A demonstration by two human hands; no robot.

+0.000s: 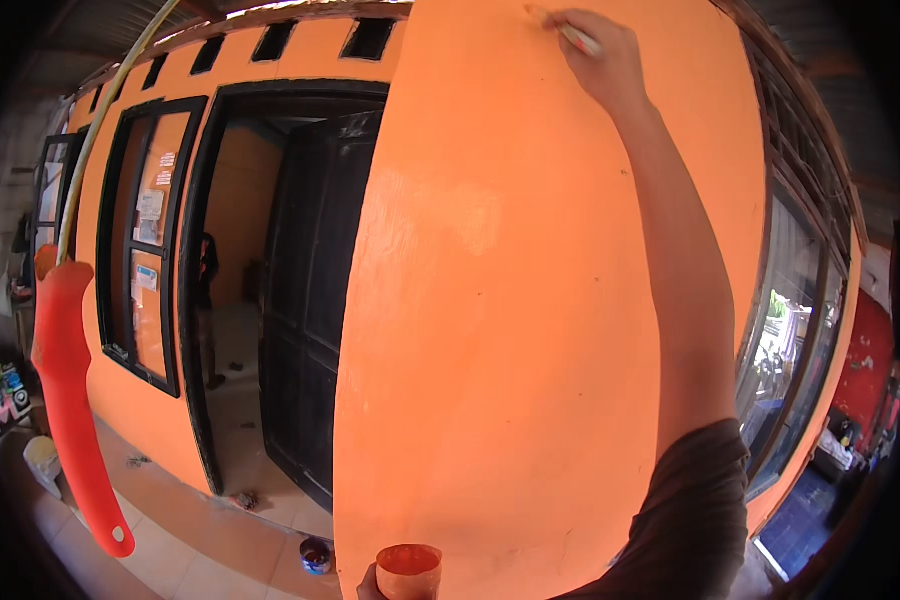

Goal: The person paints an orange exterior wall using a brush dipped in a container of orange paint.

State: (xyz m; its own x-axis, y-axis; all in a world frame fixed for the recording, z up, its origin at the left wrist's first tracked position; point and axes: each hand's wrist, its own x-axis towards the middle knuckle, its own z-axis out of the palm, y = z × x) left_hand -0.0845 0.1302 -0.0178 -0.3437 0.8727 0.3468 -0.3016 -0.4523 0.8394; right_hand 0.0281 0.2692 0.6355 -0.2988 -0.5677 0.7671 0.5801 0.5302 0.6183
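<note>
High on the orange wall (490, 230), my right hand (610, 60) is closed around a paintbrush (582, 40) with a pale handle. Its bristle end points left and appears to meet the wall near the top edge of the view. Low in the middle, my left hand (368, 586) grips a cup (408, 572) coated with orange paint; only some fingers show at the cup's left side. The paint on the wall looks glossy and wet in patches left of my right arm.
A red handle (70, 400) on a thin rod hangs at the left. Behind it are a black-framed window (175, 250) and a half-open black door (320, 300), with a person (207, 300) inside. A small tin (315, 556) stands on the tiled floor (200, 570). Windows (785, 310) line the right.
</note>
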